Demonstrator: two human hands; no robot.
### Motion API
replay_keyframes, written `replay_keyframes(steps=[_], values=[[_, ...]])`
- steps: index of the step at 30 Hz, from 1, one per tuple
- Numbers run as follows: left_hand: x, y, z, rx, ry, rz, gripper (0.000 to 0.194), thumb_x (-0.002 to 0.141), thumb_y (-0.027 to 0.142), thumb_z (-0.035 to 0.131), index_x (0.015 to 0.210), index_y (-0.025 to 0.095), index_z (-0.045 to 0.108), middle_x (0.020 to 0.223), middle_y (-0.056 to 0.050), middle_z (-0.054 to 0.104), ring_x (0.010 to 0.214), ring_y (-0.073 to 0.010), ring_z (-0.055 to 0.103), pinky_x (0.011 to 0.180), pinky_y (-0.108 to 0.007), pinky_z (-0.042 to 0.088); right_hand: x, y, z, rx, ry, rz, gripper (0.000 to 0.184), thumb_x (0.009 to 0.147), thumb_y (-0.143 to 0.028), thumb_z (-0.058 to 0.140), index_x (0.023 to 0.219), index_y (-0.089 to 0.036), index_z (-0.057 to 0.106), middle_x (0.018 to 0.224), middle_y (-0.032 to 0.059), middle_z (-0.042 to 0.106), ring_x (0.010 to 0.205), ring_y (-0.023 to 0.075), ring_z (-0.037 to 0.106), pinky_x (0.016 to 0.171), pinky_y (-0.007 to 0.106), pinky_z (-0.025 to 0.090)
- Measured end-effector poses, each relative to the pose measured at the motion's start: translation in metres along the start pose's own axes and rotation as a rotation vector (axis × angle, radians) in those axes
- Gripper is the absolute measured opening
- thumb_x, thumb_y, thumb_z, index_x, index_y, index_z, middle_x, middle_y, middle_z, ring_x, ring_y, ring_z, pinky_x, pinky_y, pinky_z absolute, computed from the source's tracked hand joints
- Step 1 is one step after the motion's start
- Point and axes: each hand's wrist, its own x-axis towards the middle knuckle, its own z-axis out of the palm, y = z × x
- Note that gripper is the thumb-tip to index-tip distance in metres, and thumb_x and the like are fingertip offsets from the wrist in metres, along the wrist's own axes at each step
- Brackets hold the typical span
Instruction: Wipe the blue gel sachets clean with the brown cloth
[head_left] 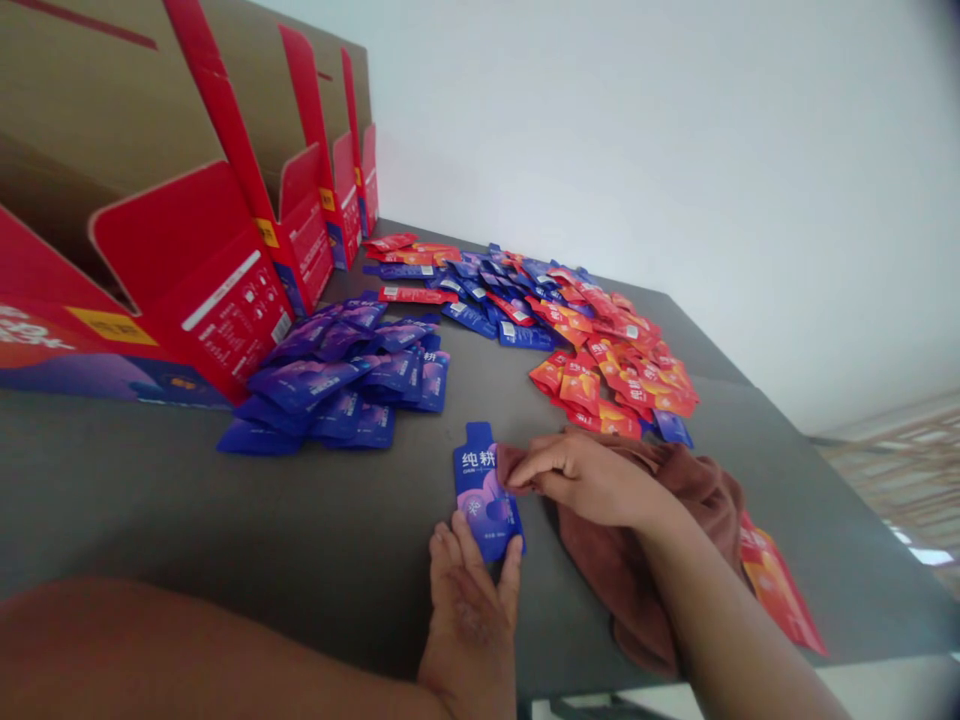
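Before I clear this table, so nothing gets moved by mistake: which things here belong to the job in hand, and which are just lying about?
In use: left hand on the blue sachet; right hand pinching the brown towel.

Lying about: blue sachet pile; red-orange sachet pile; red cardboard display boxes.

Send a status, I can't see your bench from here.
Left hand against blue sachet. Right hand pinching brown towel at sachet's edge. Loose sachet piles further up the table.

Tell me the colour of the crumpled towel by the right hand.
The crumpled towel is reddish-brown, clearest in the head view.
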Motion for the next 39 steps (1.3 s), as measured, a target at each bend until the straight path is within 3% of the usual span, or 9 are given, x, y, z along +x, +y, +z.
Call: replay_keyframes(steps=[3, 6, 13, 21, 27, 29, 33, 36, 39], values=[[0.001, 0.001, 0.003, 0.015, 0.017, -0.002, 0.048, 0.079, 0.037, 0.049, 0.125, 0.03, 0.038, 0.112, -0.023, 0.061, 0.101, -0.0338, 0.058, 0.087, -0.052, 0.044, 0.005, 0.007, 0.002, -0.095, 0.158, 0.027, 0.034, 0.08, -0.005, 0.043, 0.1, -0.021, 0.066, 0.089, 0.0011, 0.065, 0.08, 0.0121, 0.058, 0.074, 0.023, 0.042], [0.001, 0.0, 0.003, 0.035, 0.018, 0.0, 0.047, 0.079, 0.034, 0.049, 0.125, 0.031, 0.038, 0.111, -0.022, 0.062, 0.1, -0.0326, 0.059, 0.086, -0.052, 0.044, 0.012, 0.007, 0.007, -0.149, 0.233, 0.023, 0.033, 0.083, -0.008, 0.042, 0.104, -0.022, 0.064, 0.095, 0.0013, 0.065, 0.082, 0.0128, 0.058, 0.076, 0.024, 0.042], [0.003, -0.007, -0.009, 0.094, -0.018, 0.013, 0.049, 0.078, 0.028, 0.051, 0.125, 0.034, 0.036, 0.11, -0.018, 0.064, 0.1, -0.0295, 0.059, 0.087, -0.046, 0.044, 0.034, -0.006, 0.018, -0.275, 0.248, 0.0, 0.036, 0.084, -0.009, 0.039, 0.107, -0.024, 0.062, 0.107, 0.0011, 0.062, 0.095, 0.0143, 0.055, 0.083, 0.025, 0.04], [0.005, -0.003, -0.013, -0.055, -0.047, -0.069, 0.041, 0.078, 0.028, 0.051, 0.118, 0.033, 0.046, 0.11, -0.015, 0.065, 0.102, -0.0276, 0.058, 0.09, -0.049, 0.042, 0.023, -0.018, 0.014, -0.161, 0.048, -0.145, 0.039, 0.08, -0.005, 0.042, 0.107, -0.022, 0.063, 0.106, 0.0022, 0.063, 0.095, 0.0138, 0.056, 0.083, 0.024, 0.04], [0.005, -0.001, -0.014, -0.09, -0.111, -0.042, 0.038, 0.077, 0.03, 0.052, 0.115, 0.033, 0.05, 0.112, -0.017, 0.063, 0.105, -0.0302, 0.056, 0.093, -0.052, 0.039, 0.009, -0.031, 0.015, -0.055, -0.137, -0.213, 0.036, 0.079, -0.004, 0.044, 0.098, -0.024, 0.067, 0.097, -0.0018, 0.066, 0.091, 0.0114, 0.057, 0.08, 0.021, 0.04], [0.005, 0.001, -0.013, -0.077, -0.124, -0.053, 0.041, 0.078, 0.029, 0.051, 0.118, 0.035, 0.046, 0.113, -0.015, 0.063, 0.106, -0.0287, 0.056, 0.093, -0.052, 0.038, 0.012, -0.028, 0.015, -0.065, -0.046, -0.191, 0.036, 0.08, -0.004, 0.043, 0.1, -0.022, 0.066, 0.096, -0.0002, 0.066, 0.089, 0.0116, 0.057, 0.08, 0.021, 0.04], [0.005, 0.006, -0.01, -0.075, -0.107, -0.096, 0.041, 0.079, 0.027, 0.049, 0.119, 0.034, 0.045, 0.114, -0.014, 0.063, 0.107, -0.028, 0.055, 0.095, -0.053, 0.037, 0.024, -0.018, 0.016, -0.199, 0.234, -0.001, 0.036, 0.084, -0.009, 0.038, 0.105, -0.023, 0.064, 0.092, 0.0024, 0.064, 0.083, 0.0132, 0.057, 0.076, 0.024, 0.041], [0.005, 0.01, -0.008, -0.114, -0.08, -0.127, 0.037, 0.079, 0.028, 0.049, 0.116, 0.034, 0.05, 0.113, -0.015, 0.063, 0.107, -0.0287, 0.055, 0.095, -0.053, 0.037, 0.031, -0.017, 0.021, -0.279, 0.238, 0.063, 0.035, 0.084, -0.012, 0.039, 0.107, -0.024, 0.063, 0.098, 0.0028, 0.063, 0.088, 0.0146, 0.056, 0.079, 0.025, 0.041], [0.006, 0.011, -0.006, -0.152, -0.061, -0.15, 0.035, 0.079, 0.028, 0.049, 0.114, 0.033, 0.052, 0.112, -0.015, 0.064, 0.108, -0.0285, 0.055, 0.095, -0.053, 0.037, 0.033, -0.022, 0.023, -0.288, 0.175, 0.018, 0.036, 0.084, -0.012, 0.039, 0.108, -0.024, 0.062, 0.105, 0.0023, 0.062, 0.094, 0.0146, 0.055, 0.082, 0.025, 0.04]])
